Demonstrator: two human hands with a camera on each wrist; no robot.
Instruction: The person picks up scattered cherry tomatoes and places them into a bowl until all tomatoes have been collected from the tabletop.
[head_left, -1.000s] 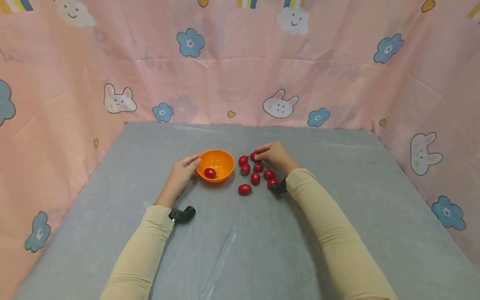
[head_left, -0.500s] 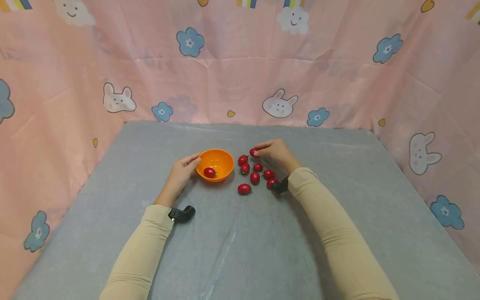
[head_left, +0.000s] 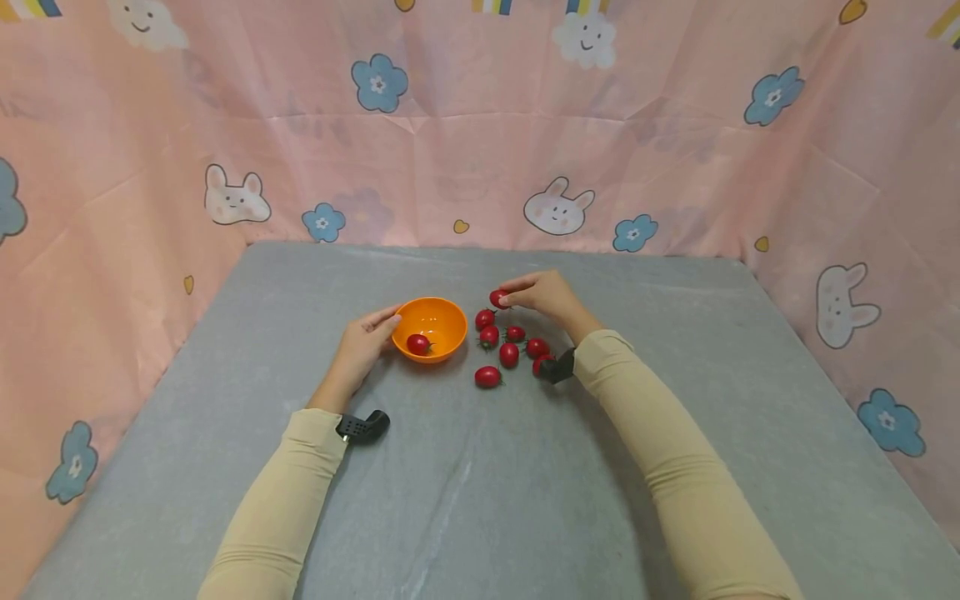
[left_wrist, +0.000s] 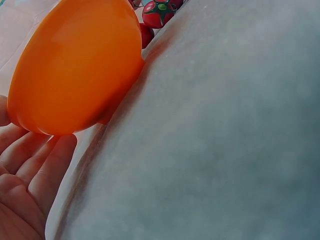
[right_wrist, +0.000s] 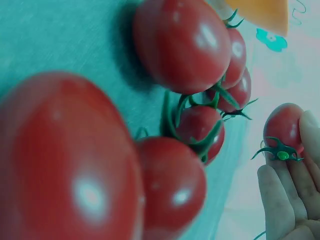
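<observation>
My left hand (head_left: 358,354) holds an orange bowl (head_left: 451,332) at its left rim, thumb over the edge and fingers against the outside wall. One cherry tomato (head_left: 418,343) lies inside the bowl. To the right, my right hand (head_left: 551,298) pinches another cherry tomato (head_left: 497,297) between thumb and fingers, just beyond the loose ones. The right wrist view shows this held tomato (right_wrist: 283,122) with its green calyx toward the palm, raised off the table. In the left wrist view the bowl (left_wrist: 75,65) hides most of the thumb.
Several loose cherry tomatoes (head_left: 508,355) lie on the grey table (head_left: 420,500) between the bowl and my right forearm. One cherry tomato (head_left: 487,377) sits nearer to me, apart from the others. A pink printed curtain (head_left: 465,150) surrounds the table's back and sides.
My right hand has lifted the pinched cherry tomato from the far end of the group and brought it slightly left. My left hand and the bowl have stayed in place.
</observation>
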